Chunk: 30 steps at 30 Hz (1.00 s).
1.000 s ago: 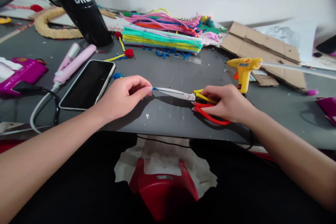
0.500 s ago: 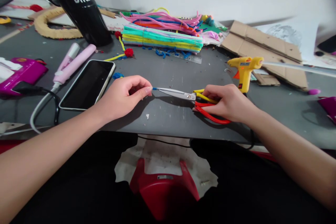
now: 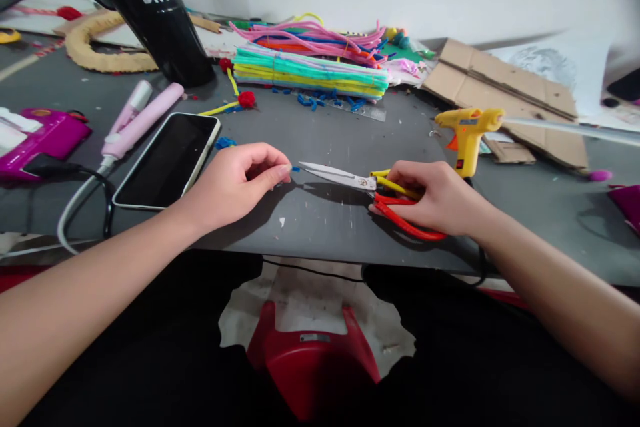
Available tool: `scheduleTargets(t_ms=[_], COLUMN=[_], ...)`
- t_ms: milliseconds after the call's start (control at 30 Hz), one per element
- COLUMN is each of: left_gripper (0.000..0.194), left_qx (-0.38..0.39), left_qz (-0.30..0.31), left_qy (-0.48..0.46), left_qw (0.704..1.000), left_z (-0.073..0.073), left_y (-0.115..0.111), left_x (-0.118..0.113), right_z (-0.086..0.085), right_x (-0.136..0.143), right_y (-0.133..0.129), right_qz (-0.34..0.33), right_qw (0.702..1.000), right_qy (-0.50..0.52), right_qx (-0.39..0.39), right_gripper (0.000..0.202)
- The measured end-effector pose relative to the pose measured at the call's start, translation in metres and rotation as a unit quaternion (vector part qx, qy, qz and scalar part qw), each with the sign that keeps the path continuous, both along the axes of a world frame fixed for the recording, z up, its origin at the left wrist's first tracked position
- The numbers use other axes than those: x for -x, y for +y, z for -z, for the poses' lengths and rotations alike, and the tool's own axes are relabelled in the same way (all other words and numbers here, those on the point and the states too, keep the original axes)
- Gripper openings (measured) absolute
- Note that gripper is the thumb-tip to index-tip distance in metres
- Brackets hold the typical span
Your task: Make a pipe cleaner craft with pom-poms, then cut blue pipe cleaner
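Observation:
Between the thumb and fingertips of my left hand (image 3: 245, 177) is a short blue piece of pipe cleaner (image 3: 295, 169), its end poking out to the right. My right hand (image 3: 430, 197) grips a pair of scissors (image 3: 345, 177) by the red and yellow handles, with the blades pointing left. The blade tips lie just right of the blue piece, close to it. A white-edged phone (image 3: 170, 160) lies left of my left hand, and a small blue bundle (image 3: 226, 143) sits behind that hand.
Behind my hands lie bundled pipe cleaners (image 3: 310, 73) and small blue cut pieces (image 3: 313, 102). A yellow glue gun (image 3: 467, 137) stands beyond my right hand, near cardboard (image 3: 505, 100). A black tumbler (image 3: 160, 13), a pink hair straightener (image 3: 143, 120) and a purple box (image 3: 45, 147) occupy the left.
The scissors and my right hand have shifted slightly right, and the blade tips have drawn back and up from the blue piece. My left hand has barely moved.

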State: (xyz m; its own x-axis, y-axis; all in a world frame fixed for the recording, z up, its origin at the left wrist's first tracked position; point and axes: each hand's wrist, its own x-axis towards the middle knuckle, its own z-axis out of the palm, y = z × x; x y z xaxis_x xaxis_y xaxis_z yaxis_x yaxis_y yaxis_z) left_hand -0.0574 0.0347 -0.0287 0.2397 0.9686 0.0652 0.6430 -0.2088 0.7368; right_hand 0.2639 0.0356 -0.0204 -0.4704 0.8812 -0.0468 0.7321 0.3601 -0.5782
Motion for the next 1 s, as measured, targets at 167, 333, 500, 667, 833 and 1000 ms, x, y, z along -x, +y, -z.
scheduleTargets(t_ms=[167,333,500,667,833,1000], left_gripper=[0.031,0.031,0.033,0.032,0.030,0.029], left_qx=[0.002,0.003,-0.003,-0.001,0.002,0.006], left_qz=[0.001,-0.001,-0.002,-0.002,0.000,0.002], left_qy=[0.005,0.001,0.002,0.005,0.003,-0.001], left_qw=[1.000,1.000,1.000,1.000,1.000,1.000], left_z=[0.0005,0.0003,-0.0012,-0.0007,-0.0003,-0.0003], left_y=[0.0001,0.0002,-0.0003,-0.0005,-0.0002,0.0001], left_x=[0.0000,-0.0010,-0.0019,-0.0015,-0.0011,-0.0008], right_z=[0.0006,0.0002,-0.0004,-0.0005,-0.0020,0.0015], right_x=[0.0001,0.0011,0.0018,0.0021,0.0029,0.0012], right_y=[0.0018,0.0018,0.0020,0.0022,0.0028,0.0045], right_qz=[-0.006,-0.006,-0.003,-0.004,-0.008,-0.002], right_qw=[1.000,0.999,0.999,0.999,0.999,0.999], right_qy=[-0.020,-0.021,-0.020,-0.028,-0.033,-0.023], right_qx=[-0.022,-0.033,-0.030,-0.038,-0.043,-0.038], right_gripper=[0.033,0.033,0.037,0.036,0.034,0.035])
